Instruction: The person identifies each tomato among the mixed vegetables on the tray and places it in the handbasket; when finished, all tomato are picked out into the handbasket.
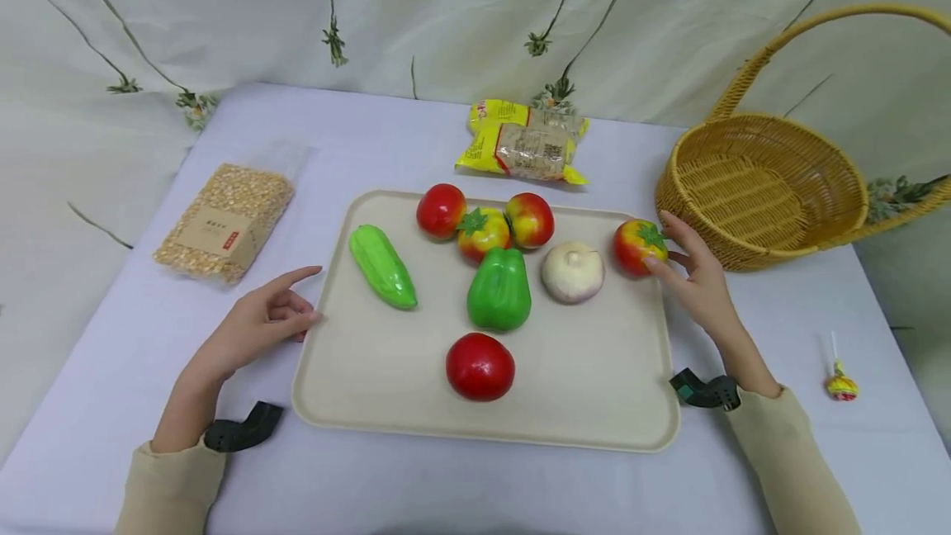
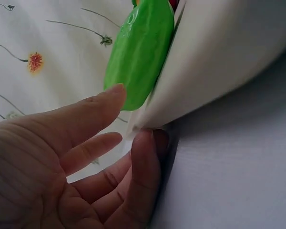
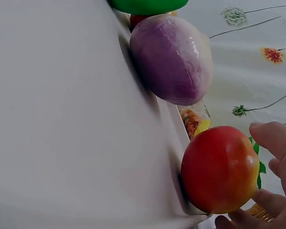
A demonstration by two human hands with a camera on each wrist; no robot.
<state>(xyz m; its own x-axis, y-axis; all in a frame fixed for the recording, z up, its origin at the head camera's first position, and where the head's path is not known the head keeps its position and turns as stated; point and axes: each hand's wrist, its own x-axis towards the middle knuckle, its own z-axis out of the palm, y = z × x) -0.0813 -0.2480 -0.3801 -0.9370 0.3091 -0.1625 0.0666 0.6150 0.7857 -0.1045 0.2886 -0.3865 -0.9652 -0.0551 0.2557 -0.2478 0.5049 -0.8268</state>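
My right hand [image 1: 693, 275] is at the tray's upper right corner, thumb and fingers spread beside a red-yellow tomato [image 1: 635, 248] with green leaves. In the right wrist view a gap shows between thumb tip and tomato [image 3: 220, 169]. My left hand [image 1: 260, 320] is at the left rim of the beige tray [image 1: 371, 386], fingers loosely bent and fingertips right at the rim [image 2: 205, 62]. Nearest to it lies a green ridged gourd [image 1: 383, 267]. Also on the tray are a purple-white turnip-like bulb [image 1: 572, 272], a green bell pepper [image 1: 499, 291] and a dark red tomato [image 1: 480, 366].
More red and yellow tomatoes [image 1: 442, 211] sit at the tray's back. A wicker basket [image 1: 765, 188] with a tall handle stands at the right, a lollipop [image 1: 841, 385] in front of it. Yellow packets [image 1: 523, 147] lie behind the tray, a bag of corn kernels [image 1: 226, 221] at the left.
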